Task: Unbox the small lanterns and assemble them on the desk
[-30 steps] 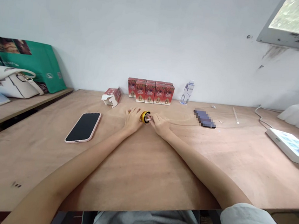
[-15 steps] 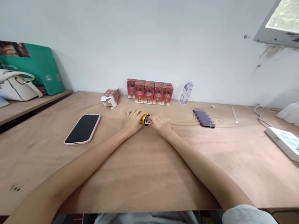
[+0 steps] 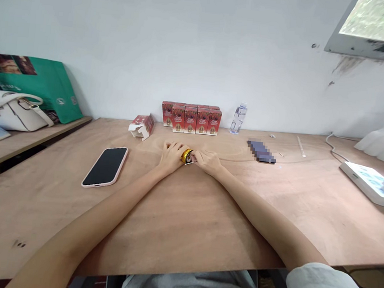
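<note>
Left hand (image 3: 171, 157) grips gold container (image 3: 184, 155); right hand (image 3: 209, 162) bunches fingers at its mouth, hold unclear — slack left grip could let it roll.

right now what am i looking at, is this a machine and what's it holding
No machine: these are a person's bare left hand and bare right hand, seen from a camera worn on the head. The left holds a shiny gold, rounded object with an open end; the right is at that opening, but what it grips is too small to tell. On the brown wooden table are a black phone in a pale pink case, red printed boxes, an opened red box and a clear plastic bottle.
</note>
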A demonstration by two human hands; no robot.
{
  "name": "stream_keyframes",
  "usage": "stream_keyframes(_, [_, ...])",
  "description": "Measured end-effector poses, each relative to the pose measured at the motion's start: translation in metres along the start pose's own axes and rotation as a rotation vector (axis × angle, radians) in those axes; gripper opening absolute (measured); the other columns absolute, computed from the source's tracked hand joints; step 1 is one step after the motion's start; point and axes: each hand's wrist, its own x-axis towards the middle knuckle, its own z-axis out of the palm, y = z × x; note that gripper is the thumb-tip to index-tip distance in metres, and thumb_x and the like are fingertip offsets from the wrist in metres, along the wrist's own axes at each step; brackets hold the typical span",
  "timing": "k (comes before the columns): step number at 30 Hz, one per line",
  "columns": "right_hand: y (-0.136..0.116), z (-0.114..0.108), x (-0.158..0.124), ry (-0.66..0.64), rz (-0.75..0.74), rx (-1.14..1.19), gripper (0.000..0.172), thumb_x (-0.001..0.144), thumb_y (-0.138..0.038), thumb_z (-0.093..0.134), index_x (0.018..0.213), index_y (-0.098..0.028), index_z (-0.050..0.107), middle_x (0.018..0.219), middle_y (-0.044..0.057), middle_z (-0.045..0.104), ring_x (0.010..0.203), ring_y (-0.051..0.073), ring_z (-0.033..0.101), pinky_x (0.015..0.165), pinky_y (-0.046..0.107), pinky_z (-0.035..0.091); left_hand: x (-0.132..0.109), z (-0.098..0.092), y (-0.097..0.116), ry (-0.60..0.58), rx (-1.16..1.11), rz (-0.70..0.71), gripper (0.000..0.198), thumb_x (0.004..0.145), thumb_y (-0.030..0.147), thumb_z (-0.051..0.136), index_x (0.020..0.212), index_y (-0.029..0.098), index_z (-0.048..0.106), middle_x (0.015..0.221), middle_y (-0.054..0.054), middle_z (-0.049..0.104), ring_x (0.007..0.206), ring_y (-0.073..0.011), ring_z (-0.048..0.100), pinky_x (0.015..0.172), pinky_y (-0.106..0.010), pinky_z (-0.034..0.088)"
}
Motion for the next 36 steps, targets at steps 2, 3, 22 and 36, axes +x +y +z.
stream_keyframes(2, [0.001,0.002,0.0,0.028,0.008,0.01,0.037,0.098,-0.026,0.027,0.09,-0.016,0.062,0.074,0.005,0.068,0.064,0.011,0.058,0.06,0.024,0.032,0.0,0.0,0.0,0.003,0.001,-0.012,0.022,0.08,0.025,0.058,0.101,0.023,0.06,0.105,-0.009,0.064,0.1,-0.0264,0.053,0.083,-0.04,0.028])
stream_keyframes(3, [0.001,0.002,-0.001,0.04,0.009,0.015,0.036,0.098,-0.026,0.028,0.089,-0.017,0.062,0.075,0.005,0.069,0.064,0.011,0.058,0.06,0.023,0.032,0.0,0.0,0.0,0.006,0.002,-0.017,0.022,0.08,0.026,0.058,0.101,0.023,0.06,0.106,-0.009,0.064,0.1,-0.0264,0.053,0.082,-0.04,0.028])
stream_keyframes(22, [0.002,0.004,-0.004,0.007,0.009,0.06,0.037,0.098,-0.027,0.03,0.097,-0.017,0.066,0.08,0.006,0.071,0.07,0.012,0.061,0.063,0.023,0.035,0.0,0.0,0.001,0.013,0.006,-0.033,0.022,0.078,0.028,0.06,0.099,0.021,0.06,0.105,-0.008,0.064,0.098,-0.0262,0.054,0.08,-0.04,0.028])
stream_keyframes(36, [0.007,0.014,-0.007,0.258,-0.115,0.014,0.027,0.097,-0.025,0.039,0.09,-0.016,0.065,0.075,0.003,0.071,0.066,0.009,0.061,0.059,0.023,0.035,-0.002,0.001,-0.001,0.004,0.048,0.027,0.024,0.079,0.027,0.057,0.101,0.02,0.059,0.104,-0.01,0.063,0.1,-0.0277,0.052,0.08,-0.04,0.03])
